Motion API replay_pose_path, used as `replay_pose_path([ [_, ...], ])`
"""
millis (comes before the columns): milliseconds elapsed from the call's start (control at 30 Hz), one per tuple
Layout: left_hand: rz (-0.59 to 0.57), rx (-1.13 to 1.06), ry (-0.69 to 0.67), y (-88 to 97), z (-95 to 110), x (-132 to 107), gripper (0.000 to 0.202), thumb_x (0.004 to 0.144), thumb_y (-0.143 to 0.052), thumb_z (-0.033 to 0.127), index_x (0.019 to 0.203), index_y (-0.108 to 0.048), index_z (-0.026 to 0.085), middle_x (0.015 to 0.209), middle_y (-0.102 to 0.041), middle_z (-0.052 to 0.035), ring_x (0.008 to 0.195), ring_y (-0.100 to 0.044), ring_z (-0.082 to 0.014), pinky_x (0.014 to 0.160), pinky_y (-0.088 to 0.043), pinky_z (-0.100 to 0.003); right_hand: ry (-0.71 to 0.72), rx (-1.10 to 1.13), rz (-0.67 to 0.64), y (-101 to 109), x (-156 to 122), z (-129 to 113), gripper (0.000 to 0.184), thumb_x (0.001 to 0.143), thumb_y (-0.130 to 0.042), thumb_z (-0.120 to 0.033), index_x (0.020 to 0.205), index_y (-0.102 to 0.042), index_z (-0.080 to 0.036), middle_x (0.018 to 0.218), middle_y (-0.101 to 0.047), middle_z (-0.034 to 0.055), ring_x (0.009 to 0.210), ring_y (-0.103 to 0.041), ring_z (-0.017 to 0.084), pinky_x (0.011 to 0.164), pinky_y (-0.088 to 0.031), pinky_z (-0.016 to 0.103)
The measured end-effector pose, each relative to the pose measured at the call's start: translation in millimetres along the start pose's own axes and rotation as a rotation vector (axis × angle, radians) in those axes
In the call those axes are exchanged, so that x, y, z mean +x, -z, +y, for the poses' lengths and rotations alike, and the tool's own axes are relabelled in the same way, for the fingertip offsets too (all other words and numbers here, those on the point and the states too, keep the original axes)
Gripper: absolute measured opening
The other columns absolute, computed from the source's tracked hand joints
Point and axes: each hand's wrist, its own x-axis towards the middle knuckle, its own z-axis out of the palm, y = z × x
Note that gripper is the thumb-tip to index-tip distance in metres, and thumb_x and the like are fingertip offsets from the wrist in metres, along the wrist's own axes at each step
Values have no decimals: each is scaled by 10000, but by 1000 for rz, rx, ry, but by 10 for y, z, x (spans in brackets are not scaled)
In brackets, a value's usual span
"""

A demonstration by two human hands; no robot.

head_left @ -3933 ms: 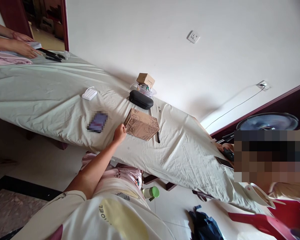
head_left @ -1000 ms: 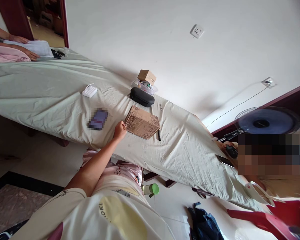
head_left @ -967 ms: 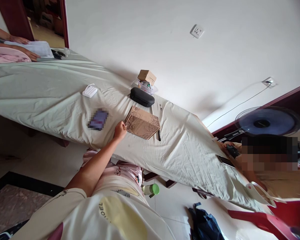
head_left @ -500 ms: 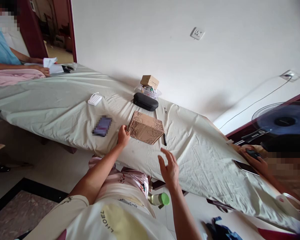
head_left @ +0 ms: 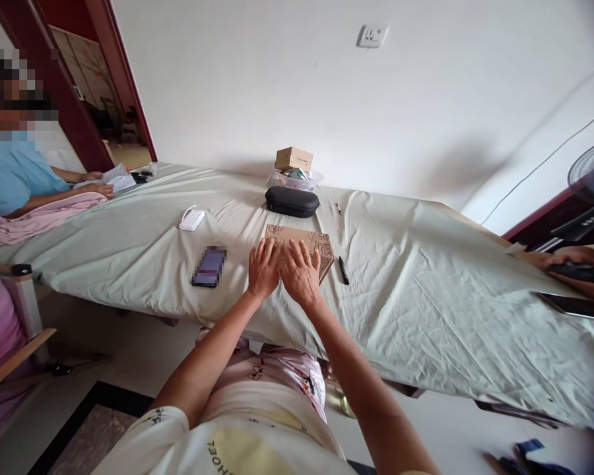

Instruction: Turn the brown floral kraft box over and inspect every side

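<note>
The right hand (head_left: 301, 272) joins the left hand (head_left: 264, 269) over the brown, dark-patterned cardboard box (head_left: 323, 248) (fingers outstretched, neither clamped): handling becomes two-handed.

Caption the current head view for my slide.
Left hand and right hand, palms down over a patterned cardboard box, black case behind.

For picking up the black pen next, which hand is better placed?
Probably the right hand: the pen lies just right of the box, nearer this hand than the left hand.
</note>
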Motion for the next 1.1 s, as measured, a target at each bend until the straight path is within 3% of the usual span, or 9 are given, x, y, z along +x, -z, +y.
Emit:
replay_pose_path([
  [233, -17, -11, -57, 23, -123, -26, 677, 952, -511, 103, 1612, -464, 248, 1730, -398, -122, 1664, -248, -331, 1360, -193, -596, -193, 38, 192, -93, -242, 769, 527, 1063, -507, -443, 1556, -557, -265, 1717, -411, 166, 1603, -343, 389, 1269, -247, 685],
  [333, 26, -96, -48, -91, -219, -54, 692, 941, -545, 140, 1617, -433, 239, 1778, -289, -118, 1681, -186, -337, 1367, -197, -589, -394, 321, 290, -329, -392, 1079, 694, 1029, -502, -582, 1594, -470, -181, 1589, -536, 237, 1401, -587, 365, 1112, -511, 572],
  [400, 80, -208, 37, -205, -305, -94, 734, 948, -555, 193, 1650, -345, 227, 1802, -203, -131, 1685, -167, -338, 1351, -273, -560, -500, 540, 166, -497, -480, 1189, 700, 1029, -476, -591, 1565, -477, -141, 1300, -729, 209, 1092, -740, 317, 939, -606, 490],
  [500, 112, -372, 306, -373, -435, -156, 806, 949, -577, 226, 1669, -218, 175, 1725, -346, -224, 1573, -433, -341, 1204, -505, -503, -479, 622, 10, -673, -554, 1218, 485, 982, -573, -514, 1315, -648, -170, 1088, -777, 139, 952, -748, 290, 893, -617, 458],
  [600, 35, -370, 431, -472, -525, -181, 633, 911, -624, 174, 1520, -450, 166, 1440, -660, -206, 1330, -668, -334, 1130, -557, -498, -440, 557, 10, -737, -566, 1186, 346, 916, -663, -403, 1192, -663, -195, 1086, -756, 118, 987, -729, 292, 938, -604, 479],
  [700, 20, -326, 439, -490, -566, -179, 468, 869, -668, 146, 1332, -605, 172, 1324, -721, -182, 1285, -686, -337, 1148, -535, -504, -445, 562, 30, -733, -563, 1166, 320, 902, -664, -347, 1185, -654, -198, 1061, -747, 95, 963, -721, 271, 931, -599, 466],
  [833, 109, -455, 461, -432, -571, -192, 402, 957, -640, 278, 1345, -603, 182, 1231, -758, -151, 1164, -737, -296, 1063, -583, -465, -428, 650, 111, -673, -558, 1137, 394, 884, -679, -377, 1228, -658, -187, 996, -759, 85, 896, -720, 247, 907, -596, 444],
  [967, 296, -549, 366, -336, -530, -233, 471, 1016, -573, 451, 1403, -577, 183, 1360, -716, -175, 1224, -717, -278, 1060, -579, -423, -406, 776, 284, -563, -545, 1074, 507, 909, -685, -468, 1332, -627, -194, 928, -751, 53, 824, -708, 218, 872, -601, 427],
  [1100, 335, -577, 274, -284, -477, -271, 594, 1012, -546, 571, 1472, -538, 195, 1487, -646, -188, 1339, -660, -293, 1045, -581, -414, -375, 866, 413, -462, -551, 1019, 490, 978, -624, -545, 1343, -626, -218, 967, -740, 53, 895, -707, 207, 906, -598, 409],
])
